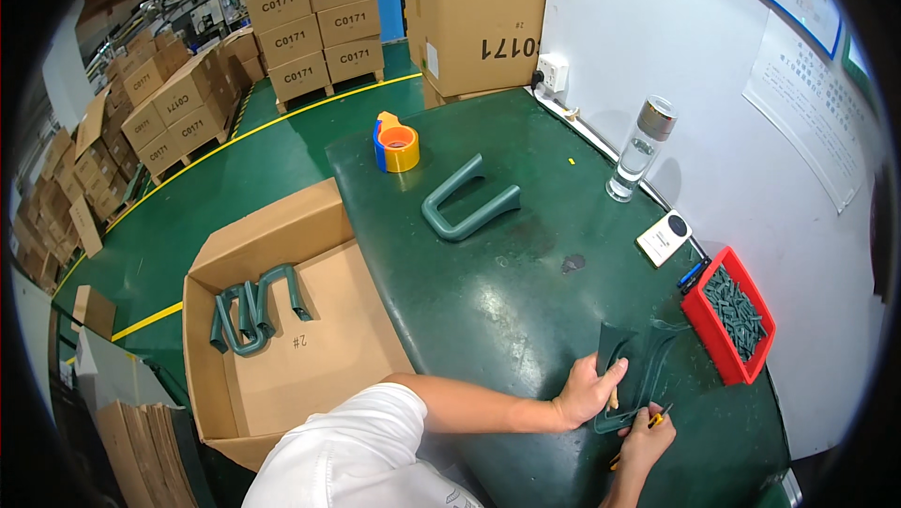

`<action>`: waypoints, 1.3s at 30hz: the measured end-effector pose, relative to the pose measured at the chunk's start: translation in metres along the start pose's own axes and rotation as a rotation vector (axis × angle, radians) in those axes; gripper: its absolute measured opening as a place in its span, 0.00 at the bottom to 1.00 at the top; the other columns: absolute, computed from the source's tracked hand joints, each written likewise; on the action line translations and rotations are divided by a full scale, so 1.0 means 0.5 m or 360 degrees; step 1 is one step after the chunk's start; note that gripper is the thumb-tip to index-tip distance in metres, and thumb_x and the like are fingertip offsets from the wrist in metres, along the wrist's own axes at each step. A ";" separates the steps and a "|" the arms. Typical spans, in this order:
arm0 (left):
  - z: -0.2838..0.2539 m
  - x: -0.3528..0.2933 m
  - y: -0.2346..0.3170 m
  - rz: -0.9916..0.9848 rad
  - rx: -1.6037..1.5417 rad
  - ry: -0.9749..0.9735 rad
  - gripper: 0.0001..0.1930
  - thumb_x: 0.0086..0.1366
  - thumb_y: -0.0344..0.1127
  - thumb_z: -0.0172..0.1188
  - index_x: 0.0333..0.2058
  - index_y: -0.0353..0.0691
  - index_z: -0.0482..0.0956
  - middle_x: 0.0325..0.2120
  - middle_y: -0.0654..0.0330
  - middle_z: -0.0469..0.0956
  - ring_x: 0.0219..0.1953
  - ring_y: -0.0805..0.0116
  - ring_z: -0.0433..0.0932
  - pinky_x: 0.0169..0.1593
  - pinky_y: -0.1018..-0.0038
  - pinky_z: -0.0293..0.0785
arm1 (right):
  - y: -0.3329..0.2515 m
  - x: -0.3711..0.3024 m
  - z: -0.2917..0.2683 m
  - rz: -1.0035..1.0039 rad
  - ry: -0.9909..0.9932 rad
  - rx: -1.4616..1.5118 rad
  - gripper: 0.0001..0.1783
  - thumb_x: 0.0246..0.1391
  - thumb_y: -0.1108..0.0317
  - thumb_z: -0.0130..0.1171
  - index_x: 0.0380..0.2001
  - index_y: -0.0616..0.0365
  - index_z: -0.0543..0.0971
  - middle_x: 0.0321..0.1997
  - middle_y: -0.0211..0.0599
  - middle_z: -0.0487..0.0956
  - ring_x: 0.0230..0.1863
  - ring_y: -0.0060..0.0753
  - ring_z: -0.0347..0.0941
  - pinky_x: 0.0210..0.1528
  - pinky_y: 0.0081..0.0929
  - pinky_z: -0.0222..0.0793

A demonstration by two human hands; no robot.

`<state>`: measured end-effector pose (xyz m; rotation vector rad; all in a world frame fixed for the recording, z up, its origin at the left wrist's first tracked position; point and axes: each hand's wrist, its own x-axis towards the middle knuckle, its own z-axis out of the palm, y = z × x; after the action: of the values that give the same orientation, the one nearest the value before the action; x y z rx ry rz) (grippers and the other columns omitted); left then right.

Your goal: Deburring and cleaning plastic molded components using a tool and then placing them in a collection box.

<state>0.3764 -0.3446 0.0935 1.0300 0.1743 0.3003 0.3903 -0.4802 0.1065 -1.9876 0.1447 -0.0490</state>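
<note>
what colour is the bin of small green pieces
The bin is red, showing best in the head view.

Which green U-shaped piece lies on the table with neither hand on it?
The loose piece near the yellow-and-blue tape dispenser. The left hand grips another piece, and the other green pieces lie in the open box.
</note>
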 end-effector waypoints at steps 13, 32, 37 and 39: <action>-0.016 -0.016 0.023 0.0928 0.0487 -0.0434 0.07 0.55 0.27 0.57 0.32 0.33 0.71 0.20 0.55 0.74 0.21 0.61 0.75 0.26 0.72 0.69 | 0.012 0.018 -0.011 0.0266 -0.0269 0.0343 0.08 0.55 0.72 0.56 0.25 0.66 0.73 0.14 0.32 0.71 0.09 0.20 0.65 0.09 0.16 0.52; -0.027 0.032 -0.007 0.0633 0.0504 -0.0088 0.08 0.56 0.30 0.61 0.30 0.33 0.71 0.20 0.53 0.75 0.19 0.66 0.77 0.23 0.72 0.69 | -0.030 -0.106 0.000 0.0187 -0.0034 0.0949 0.05 0.55 0.73 0.55 0.28 0.62 0.73 0.17 0.35 0.73 0.13 0.20 0.66 0.14 0.16 0.59; -0.022 0.034 0.030 0.0095 0.0061 -0.0197 0.11 0.63 0.38 0.56 0.27 0.38 0.71 0.20 0.66 0.70 0.25 0.78 0.69 0.28 0.79 0.66 | -0.117 -0.064 -0.118 -0.1753 0.0504 0.0215 0.13 0.64 0.65 0.46 0.31 0.65 0.72 0.19 0.36 0.70 0.17 0.23 0.62 0.18 0.19 0.58; -0.033 0.040 0.013 -0.0070 -0.0072 -0.0233 0.09 0.62 0.38 0.58 0.28 0.39 0.72 0.20 0.63 0.70 0.23 0.76 0.69 0.26 0.78 0.66 | -0.170 0.009 -0.120 -0.1046 0.0824 0.0431 0.13 0.63 0.66 0.46 0.36 0.65 0.75 0.16 0.28 0.67 0.20 0.16 0.60 0.21 0.15 0.56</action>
<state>0.3898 -0.3214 0.0909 0.9980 0.0578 0.1872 0.3956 -0.5009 0.2086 -1.6380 -0.1823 -0.9569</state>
